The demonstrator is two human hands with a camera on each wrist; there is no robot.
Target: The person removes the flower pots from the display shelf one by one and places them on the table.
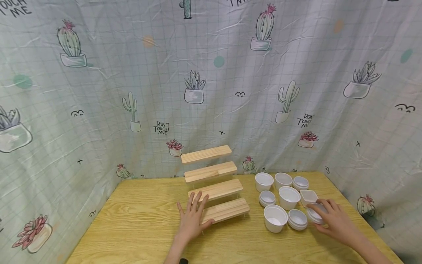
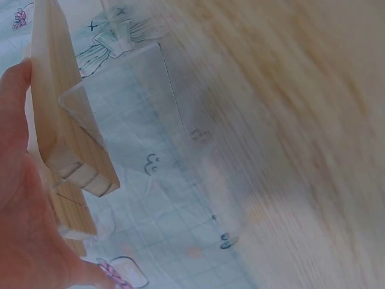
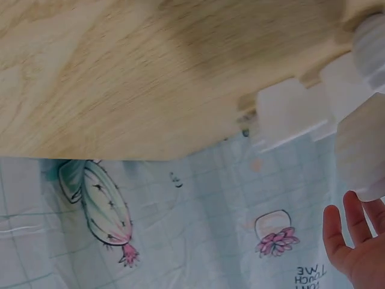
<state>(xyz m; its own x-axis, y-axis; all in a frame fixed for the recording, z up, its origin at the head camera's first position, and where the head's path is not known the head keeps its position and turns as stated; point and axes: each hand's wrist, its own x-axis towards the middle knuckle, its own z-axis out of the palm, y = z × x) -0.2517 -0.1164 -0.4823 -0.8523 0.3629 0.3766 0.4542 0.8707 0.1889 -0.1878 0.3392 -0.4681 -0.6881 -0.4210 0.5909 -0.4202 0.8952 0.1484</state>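
My left hand [image 1: 191, 220] rests on a stepped wooden stand [image 1: 227, 211], its fingers spread over the left ends of the lower two planks. In the left wrist view, a fingertip touches a plank [image 2: 54, 96], and a clear support panel [image 2: 129, 108] shows beside it. At the right, my right hand [image 1: 336, 222] holds a small round white pot [image 1: 316, 214] between its fingers and thumb, at the near right of a group of white pots. The right wrist view shows fingertips against the rim of a white pot [image 3: 364, 147]; the thumb is out of sight there.
Several white containers stand close together: a tall cup [image 1: 275, 220], a low round pot [image 1: 297, 220], a square pot [image 1: 308, 197] and others behind. They sit right of the stand on the wood-grain table [image 1: 138, 216]. A cactus-print curtain [image 1: 217, 121] hangs behind and at both sides.
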